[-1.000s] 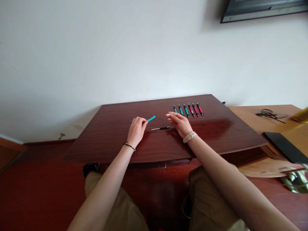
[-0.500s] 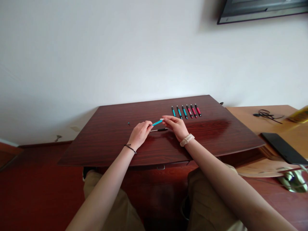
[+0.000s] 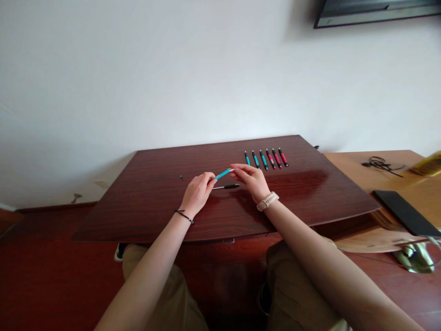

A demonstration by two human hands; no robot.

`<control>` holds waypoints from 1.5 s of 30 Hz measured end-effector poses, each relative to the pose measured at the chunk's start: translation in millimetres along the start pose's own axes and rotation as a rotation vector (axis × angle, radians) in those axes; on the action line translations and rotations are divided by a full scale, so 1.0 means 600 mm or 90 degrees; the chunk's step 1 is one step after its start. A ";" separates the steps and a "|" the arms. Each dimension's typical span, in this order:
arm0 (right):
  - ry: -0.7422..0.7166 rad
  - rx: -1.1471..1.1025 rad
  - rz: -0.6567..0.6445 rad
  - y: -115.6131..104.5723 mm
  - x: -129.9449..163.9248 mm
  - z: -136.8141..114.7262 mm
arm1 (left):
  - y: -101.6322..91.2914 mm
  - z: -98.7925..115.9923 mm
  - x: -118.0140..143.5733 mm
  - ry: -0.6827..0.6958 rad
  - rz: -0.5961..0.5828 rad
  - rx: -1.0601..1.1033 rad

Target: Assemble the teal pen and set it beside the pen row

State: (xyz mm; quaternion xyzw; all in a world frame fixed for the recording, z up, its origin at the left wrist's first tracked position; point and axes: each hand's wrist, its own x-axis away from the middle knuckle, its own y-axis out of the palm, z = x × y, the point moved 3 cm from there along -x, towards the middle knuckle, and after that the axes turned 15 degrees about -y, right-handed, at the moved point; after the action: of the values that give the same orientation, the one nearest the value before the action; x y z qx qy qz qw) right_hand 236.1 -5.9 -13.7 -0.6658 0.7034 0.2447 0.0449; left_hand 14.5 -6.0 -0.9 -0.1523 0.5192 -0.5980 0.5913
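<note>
A: What are the hands doing?

B: The left hand [image 3: 197, 193] grips one end of a teal pen barrel [image 3: 223, 174], fingers closed round it. The right hand [image 3: 253, 181] pinches the other end, at its pale tip, between thumb and fingertips. So the barrel spans the gap between the two hands, tilted and raised just above the bench [image 3: 155, 202].

A: Anything lying under it?

B: A thin black refill [image 3: 225, 186] lies flat on the bench, just below the barrel and between the hands. I cannot tell whether either hand touches it.

A: And further off?

B: A row of pens [image 3: 264, 159], three teal and two red, lies side by side behind the right hand. A tiny dark piece [image 3: 181, 176] sits alone to the left of the left hand.
</note>
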 end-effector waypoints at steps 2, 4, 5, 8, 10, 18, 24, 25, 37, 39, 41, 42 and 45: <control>-0.013 0.011 -0.012 0.005 0.001 0.001 | 0.000 0.005 0.001 0.014 -0.009 -0.001; -0.024 0.009 -0.007 0.009 0.001 0.000 | -0.001 0.010 0.002 0.017 -0.014 -0.002; -0.025 0.002 0.005 0.009 0.001 0.000 | -0.001 0.011 0.002 0.012 -0.013 -0.001; -0.004 -0.040 0.053 0.005 0.001 0.000 | -0.004 0.011 0.003 -0.007 0.002 0.009; 0.014 -0.063 0.061 0.002 0.001 0.000 | -0.006 0.010 0.003 -0.014 0.012 0.018; 0.009 -0.022 0.011 0.006 0.005 -0.003 | -0.003 0.007 0.004 -0.010 0.007 0.017; -0.004 0.004 -0.013 0.011 0.005 0.005 | 0.001 0.006 0.003 0.010 0.022 0.011; -0.007 0.006 -0.027 0.013 0.006 0.006 | 0.002 0.005 0.003 0.013 0.024 0.008; -0.158 0.123 -0.254 0.036 0.020 -0.024 | 0.006 -0.001 0.003 -0.009 0.015 0.039; -0.186 0.156 -0.270 0.037 0.021 -0.028 | 0.008 0.000 0.003 -0.004 0.003 0.038; -0.209 0.180 -0.268 0.035 0.020 -0.032 | 0.007 0.000 0.003 -0.013 -0.002 0.056; -0.220 0.194 -0.261 0.032 0.018 -0.034 | 0.007 -0.001 0.003 -0.025 -0.002 0.073; -0.269 0.299 -0.265 0.017 0.009 -0.036 | 0.004 -0.010 0.003 -0.082 0.008 0.143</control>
State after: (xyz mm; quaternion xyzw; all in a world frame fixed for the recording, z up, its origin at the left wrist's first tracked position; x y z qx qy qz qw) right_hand 231.4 -19.5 6.4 -0.7009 0.5650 0.1947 0.3893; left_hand 10.8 -4.3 -5.9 -0.1198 0.4109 -0.6379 0.6403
